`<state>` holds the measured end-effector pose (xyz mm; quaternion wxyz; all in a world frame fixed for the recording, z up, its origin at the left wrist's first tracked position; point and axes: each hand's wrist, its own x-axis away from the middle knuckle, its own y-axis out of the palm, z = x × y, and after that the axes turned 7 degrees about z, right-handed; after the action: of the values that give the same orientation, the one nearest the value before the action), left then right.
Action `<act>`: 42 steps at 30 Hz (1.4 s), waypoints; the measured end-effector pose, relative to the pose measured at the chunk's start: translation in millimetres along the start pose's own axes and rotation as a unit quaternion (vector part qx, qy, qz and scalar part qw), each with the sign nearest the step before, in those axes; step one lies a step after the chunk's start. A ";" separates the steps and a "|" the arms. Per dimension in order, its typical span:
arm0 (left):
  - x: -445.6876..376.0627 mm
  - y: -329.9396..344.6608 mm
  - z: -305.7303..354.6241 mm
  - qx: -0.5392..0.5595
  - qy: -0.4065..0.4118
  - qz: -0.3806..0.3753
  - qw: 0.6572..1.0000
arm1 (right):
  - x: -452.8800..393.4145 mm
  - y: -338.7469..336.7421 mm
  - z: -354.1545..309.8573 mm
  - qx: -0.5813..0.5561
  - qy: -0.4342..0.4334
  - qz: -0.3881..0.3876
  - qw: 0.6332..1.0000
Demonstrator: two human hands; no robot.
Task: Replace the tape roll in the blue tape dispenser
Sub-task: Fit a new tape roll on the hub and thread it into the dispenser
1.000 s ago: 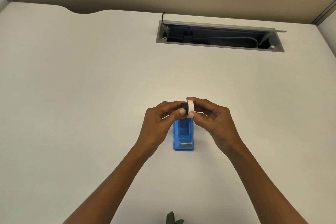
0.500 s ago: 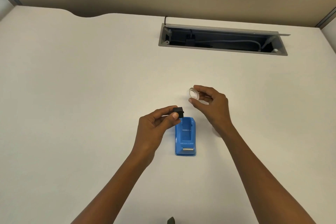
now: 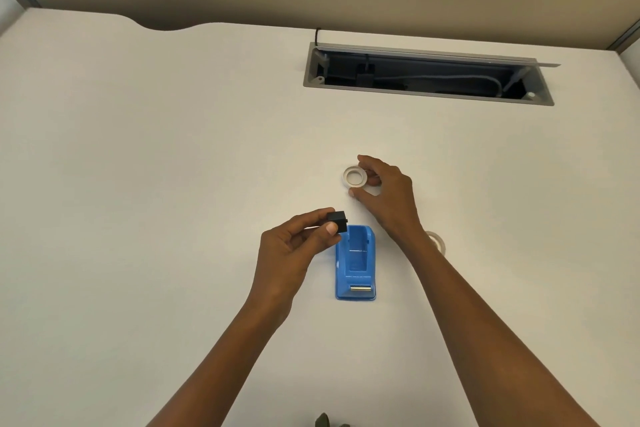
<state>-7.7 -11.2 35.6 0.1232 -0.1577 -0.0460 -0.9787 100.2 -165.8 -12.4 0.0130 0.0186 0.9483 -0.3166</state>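
The blue tape dispenser (image 3: 355, 263) stands on the white desk (image 3: 156, 201) with its cradle empty and its metal cutter towards me. My left hand (image 3: 294, 246) pinches a small black spool core (image 3: 337, 221) just above the dispenser's far left corner. Beyond the dispenser, my right hand (image 3: 388, 194) has its fingertips on the right rim of a thin white tape ring (image 3: 353, 178), which sits low and flat at the desk surface. A second tape roll (image 3: 437, 241) lies on the desk, half hidden behind my right wrist.
An open grey cable tray (image 3: 427, 76) with cords inside is sunk into the desk at the back right. The desk's far edge has a curved cut-out at the back left. A small dark object (image 3: 323, 421) pokes in at the bottom edge.
My hands pulled apart over the dispenser: the black core stayed in my left hand, while my right hand carried the white ring away and lowered it towards the desk beyond the dispenser.
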 end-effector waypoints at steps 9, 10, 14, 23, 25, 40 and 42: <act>5.0 1.2 1.5 0.001 -0.002 -0.012 1.000 | 43.1 -69.0 15.0 0.156 0.023 -0.067 0.985; 5.8 1.2 1.2 0.001 -0.003 -0.012 1.000 | 51.1 -72.7 17.6 0.179 0.031 -0.082 0.980; 9.7 3.8 1.8 -0.002 -0.006 -0.017 1.000 | 78.8 -75.5 25.7 0.212 0.031 -0.069 0.974; 18.0 6.6 4.6 -0.010 -0.004 -0.028 1.000 | 93.2 -78.5 26.8 0.081 0.012 -0.011 0.997; 19.6 7.6 5.7 -0.013 -0.002 -0.034 0.999 | 95.6 -83.5 18.3 -0.015 -0.006 0.008 1.000; 25.2 13.6 15.4 -0.031 0.015 -0.037 0.999 | 101.7 -71.5 -28.2 -0.339 -0.003 -0.084 0.937; 24.5 12.2 15.0 -0.029 0.012 -0.034 0.999 | 101.6 -70.5 -29.3 -0.324 -0.002 -0.084 0.942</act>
<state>-22.7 -26.6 58.2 0.0857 -0.1481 -0.0213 -0.9850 -4.7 -201.7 49.6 -0.0064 -0.0666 0.9977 0.0080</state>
